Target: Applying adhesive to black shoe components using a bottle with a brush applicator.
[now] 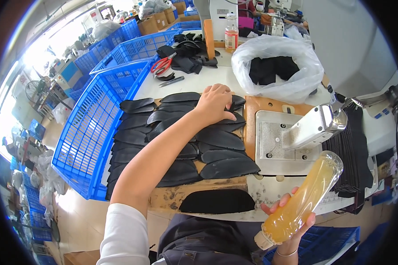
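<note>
White-sleeved left arm (148,172) stretched over the table (197,79), rows of curved black pieces (223,140) lay beneath, tilted bottle (301,201) was wrapped by the right hand (292,237), left hand (213,104) bent over far pieces, whether pinching I couldn't tell

Curved black pieces (223,168) in overlapping rows mid worktop (208,78); L hand (213,104) over back end. Blue plastic lattice basket (139,84) to L. Red-handled scissors (162,65) behind, nr black scraps (190,62). Clear plastic bag (263,48) back R, black cloth (269,70) inside. White metal machine arm (314,128) R. Clear bottle w/ amber liquid (303,196) front R, in R hand (296,238).
</note>
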`<state>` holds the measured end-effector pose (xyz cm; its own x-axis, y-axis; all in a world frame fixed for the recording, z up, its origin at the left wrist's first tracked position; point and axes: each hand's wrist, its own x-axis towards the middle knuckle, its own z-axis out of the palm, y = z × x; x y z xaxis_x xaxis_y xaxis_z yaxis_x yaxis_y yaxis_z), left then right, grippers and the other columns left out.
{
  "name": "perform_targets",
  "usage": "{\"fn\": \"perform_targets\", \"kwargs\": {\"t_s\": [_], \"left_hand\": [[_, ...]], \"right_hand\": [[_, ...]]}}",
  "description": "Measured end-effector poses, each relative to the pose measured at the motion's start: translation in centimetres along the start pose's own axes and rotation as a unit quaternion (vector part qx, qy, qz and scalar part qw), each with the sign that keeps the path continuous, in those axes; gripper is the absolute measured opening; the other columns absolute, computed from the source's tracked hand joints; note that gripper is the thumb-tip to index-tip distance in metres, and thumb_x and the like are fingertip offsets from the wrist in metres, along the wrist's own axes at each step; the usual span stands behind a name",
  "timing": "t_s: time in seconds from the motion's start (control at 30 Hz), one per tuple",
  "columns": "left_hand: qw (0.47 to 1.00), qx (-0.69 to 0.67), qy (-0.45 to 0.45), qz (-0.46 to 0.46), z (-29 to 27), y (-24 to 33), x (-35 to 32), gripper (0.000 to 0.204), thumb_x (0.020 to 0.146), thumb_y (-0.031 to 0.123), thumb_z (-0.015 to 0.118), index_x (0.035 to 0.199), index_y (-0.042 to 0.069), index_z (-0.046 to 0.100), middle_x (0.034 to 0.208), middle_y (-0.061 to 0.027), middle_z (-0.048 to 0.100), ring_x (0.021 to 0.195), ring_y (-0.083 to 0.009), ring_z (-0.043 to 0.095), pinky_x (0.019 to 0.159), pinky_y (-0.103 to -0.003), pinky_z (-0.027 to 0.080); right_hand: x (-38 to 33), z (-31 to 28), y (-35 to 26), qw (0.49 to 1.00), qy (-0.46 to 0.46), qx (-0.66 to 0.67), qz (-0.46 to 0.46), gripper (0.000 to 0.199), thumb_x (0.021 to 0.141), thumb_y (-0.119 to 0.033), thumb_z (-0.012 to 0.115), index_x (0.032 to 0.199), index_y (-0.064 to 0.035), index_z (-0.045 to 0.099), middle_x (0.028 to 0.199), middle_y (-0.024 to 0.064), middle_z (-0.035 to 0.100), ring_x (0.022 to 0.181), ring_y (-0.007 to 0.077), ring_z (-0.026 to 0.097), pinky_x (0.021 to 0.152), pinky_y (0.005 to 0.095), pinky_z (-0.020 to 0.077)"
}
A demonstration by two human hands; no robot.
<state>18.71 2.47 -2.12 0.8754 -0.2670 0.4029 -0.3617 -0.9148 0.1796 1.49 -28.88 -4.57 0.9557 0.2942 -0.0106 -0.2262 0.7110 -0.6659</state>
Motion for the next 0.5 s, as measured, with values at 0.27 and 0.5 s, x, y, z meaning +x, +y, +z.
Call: {"fn": "perform_targets", "kwargs": {"t_s": [0.27, 0.5], "left_hand": [[0.976, 0.199, 0.032, 0.086, -0.5, -0.3, 0.2, 0.044, 0.058, 0.041, 0.077, 0.083, 0.007, 0.065, 0.105, -0.0064, 0.057, 0.111, -0.0239, 0.048, 0.096, -0.038, 0.036], [0.959, 0.276, 0.009, 0.069, -1.9, 1.1, -0.4, 0.054, 0.066, 0.049, 0.071, 0.090, 0.002, 0.063, 0.102, -0.0079, 0.057, 0.109, -0.0229, 0.048, 0.096, -0.037, 0.037]], "right_hand": [[-0.9, 0.8, 0.0, 1.000, 0.005, -0.014, -0.008, 0.079, 0.072, -0.065, 0.061, 0.123, -0.0087, 0.039, 0.093, 0.0125, 0.056, 0.085, 0.0309, 0.064, 0.087, 0.0547, 0.0502], [-1.6, 0.6, 0.0, 1.000, -0.010, -0.026, -0.007, 0.078, 0.074, -0.063, 0.060, 0.125, -0.0077, 0.040, 0.094, 0.0144, 0.057, 0.086, 0.0323, 0.064, 0.086, 0.0537, 0.0513]]}}
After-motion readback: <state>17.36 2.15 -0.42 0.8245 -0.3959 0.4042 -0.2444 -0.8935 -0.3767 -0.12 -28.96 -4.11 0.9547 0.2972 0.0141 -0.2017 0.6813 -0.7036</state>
